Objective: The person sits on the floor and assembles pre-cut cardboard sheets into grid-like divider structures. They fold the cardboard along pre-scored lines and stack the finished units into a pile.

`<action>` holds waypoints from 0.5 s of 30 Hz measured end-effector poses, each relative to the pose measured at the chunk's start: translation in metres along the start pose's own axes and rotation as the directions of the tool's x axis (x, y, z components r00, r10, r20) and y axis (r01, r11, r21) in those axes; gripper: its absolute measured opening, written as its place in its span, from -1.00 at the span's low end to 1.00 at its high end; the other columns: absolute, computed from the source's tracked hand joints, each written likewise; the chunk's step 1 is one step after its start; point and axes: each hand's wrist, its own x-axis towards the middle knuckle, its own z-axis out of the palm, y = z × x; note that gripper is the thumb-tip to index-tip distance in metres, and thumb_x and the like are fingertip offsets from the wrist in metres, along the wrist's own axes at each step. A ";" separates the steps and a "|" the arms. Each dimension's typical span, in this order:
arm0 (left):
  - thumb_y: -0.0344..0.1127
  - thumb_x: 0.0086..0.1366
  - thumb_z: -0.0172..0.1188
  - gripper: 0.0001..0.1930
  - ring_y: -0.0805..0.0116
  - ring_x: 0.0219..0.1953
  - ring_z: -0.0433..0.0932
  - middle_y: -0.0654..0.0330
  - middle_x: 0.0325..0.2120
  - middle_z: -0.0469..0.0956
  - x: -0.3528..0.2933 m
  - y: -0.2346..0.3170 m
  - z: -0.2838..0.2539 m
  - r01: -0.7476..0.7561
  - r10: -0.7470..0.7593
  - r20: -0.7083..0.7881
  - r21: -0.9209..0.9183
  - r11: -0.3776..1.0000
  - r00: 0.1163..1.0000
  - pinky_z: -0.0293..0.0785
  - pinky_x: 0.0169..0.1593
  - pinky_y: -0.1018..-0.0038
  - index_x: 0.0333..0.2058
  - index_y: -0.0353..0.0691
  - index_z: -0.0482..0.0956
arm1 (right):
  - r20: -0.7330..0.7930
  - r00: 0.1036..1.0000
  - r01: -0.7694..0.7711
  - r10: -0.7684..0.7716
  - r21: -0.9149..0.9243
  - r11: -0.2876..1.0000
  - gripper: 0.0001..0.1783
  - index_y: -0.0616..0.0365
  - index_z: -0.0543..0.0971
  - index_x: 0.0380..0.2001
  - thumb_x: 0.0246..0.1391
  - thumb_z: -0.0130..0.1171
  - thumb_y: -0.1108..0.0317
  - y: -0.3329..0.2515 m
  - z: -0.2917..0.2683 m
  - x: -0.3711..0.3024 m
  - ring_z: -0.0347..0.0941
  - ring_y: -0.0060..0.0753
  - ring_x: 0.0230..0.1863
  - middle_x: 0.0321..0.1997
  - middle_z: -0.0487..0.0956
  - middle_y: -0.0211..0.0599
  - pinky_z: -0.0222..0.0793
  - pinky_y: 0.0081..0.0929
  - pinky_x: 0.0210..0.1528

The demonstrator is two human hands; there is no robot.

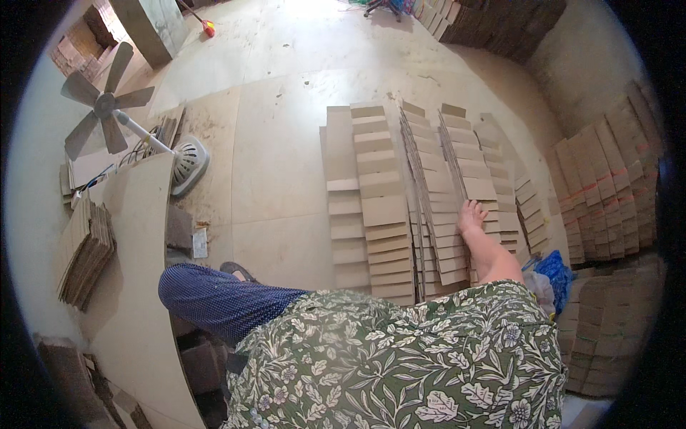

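My right hand (471,217) reaches forward to a row of overlapping brown cardboard pieces (469,166) on the floor. Its fingers are a little apart and rest at the near edge of a wider exposed cardboard flap (479,189). No piece is visibly lifted in them. To the left of that hand lie more long rows of the same flat cardboard, one a broad row (379,164) and another a narrower, steeper row (429,171). Shorter rows fan out on its right side. My left hand is out of sight.
At left, a white-based fan (189,163) stands by a pale table (132,236) bearing a cardboard stack (87,250). Tall cardboard stacks (604,186) line the right wall. A blue plastic bag (554,275) lies near my right elbow. A red-headed tool (208,28) stands far off.
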 end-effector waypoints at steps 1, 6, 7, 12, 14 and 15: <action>-0.38 0.26 0.12 -0.82 0.30 -0.39 0.43 0.12 -0.41 0.50 -0.002 -0.001 0.000 -0.005 0.005 -0.005 -0.005 1.000 1.000 0.35 -0.23 0.49 -0.22 -0.32 0.57 | 0.022 0.999 0.048 -0.049 0.044 0.998 -0.58 0.16 0.40 0.02 0.12 -0.04 0.22 -0.003 -0.014 -0.001 0.24 -0.04 0.14 0.06 0.39 -0.11 0.16 0.02 0.10; -0.38 0.25 0.13 -0.83 0.34 -0.44 0.44 0.14 -0.47 0.52 -0.032 -0.031 -0.014 -0.149 0.142 -0.083 -0.078 0.986 0.986 0.36 -0.26 0.51 -0.23 -0.30 0.58 | 0.090 0.986 0.128 -0.140 0.135 0.983 -0.71 0.08 0.53 -0.21 0.06 0.03 0.18 -0.013 -0.044 0.024 0.33 -0.19 0.04 -0.09 0.50 -0.21 0.20 -0.11 0.05; -0.38 0.24 0.13 -0.84 0.35 -0.45 0.44 0.15 -0.48 0.53 -0.037 -0.036 -0.025 -0.202 0.191 -0.114 -0.102 0.974 0.975 0.36 -0.27 0.52 -0.24 -0.30 0.58 | -0.024 0.978 0.210 -0.209 0.076 0.975 -0.75 0.06 0.56 -0.34 0.00 0.03 0.17 -0.017 -0.036 0.024 0.40 -0.17 -0.08 -0.20 0.52 -0.25 0.25 -0.10 -0.06; -0.42 0.18 0.15 -0.85 0.21 -0.46 0.57 0.00 -0.47 0.57 -0.076 0.125 -0.079 -0.203 0.152 -0.321 -0.132 0.970 0.935 0.45 -0.35 0.42 -0.30 -0.37 0.58 | -0.562 0.731 0.643 -0.388 0.377 0.667 -0.89 0.17 0.50 -0.40 -0.02 0.12 0.39 -0.071 -0.086 0.031 0.40 -0.02 -0.24 -0.34 0.49 -0.14 0.31 -0.20 -0.25; -0.44 0.17 0.15 -0.85 0.18 -0.44 0.57 -0.02 -0.44 0.56 -0.080 0.148 -0.099 -0.268 0.194 -0.414 -0.128 0.955 0.889 0.45 -0.34 0.42 -0.28 -0.35 0.58 | -0.686 0.608 0.781 -0.400 0.428 0.454 -0.89 0.21 0.51 -0.36 0.00 0.10 0.44 -0.126 -0.133 0.027 0.40 0.01 -0.26 -0.33 0.49 -0.12 0.32 -0.19 -0.27; -0.44 0.18 0.16 -0.85 0.21 -0.45 0.57 -0.01 -0.44 0.56 -0.079 0.147 -0.109 -0.297 0.208 -0.445 -0.142 0.944 0.871 0.45 -0.34 0.43 -0.27 -0.34 0.58 | -0.710 0.551 0.832 -0.438 0.425 0.356 -0.88 0.22 0.51 -0.34 0.00 0.09 0.46 -0.153 -0.158 0.019 0.40 0.01 -0.26 -0.33 0.49 -0.12 0.33 -0.19 -0.27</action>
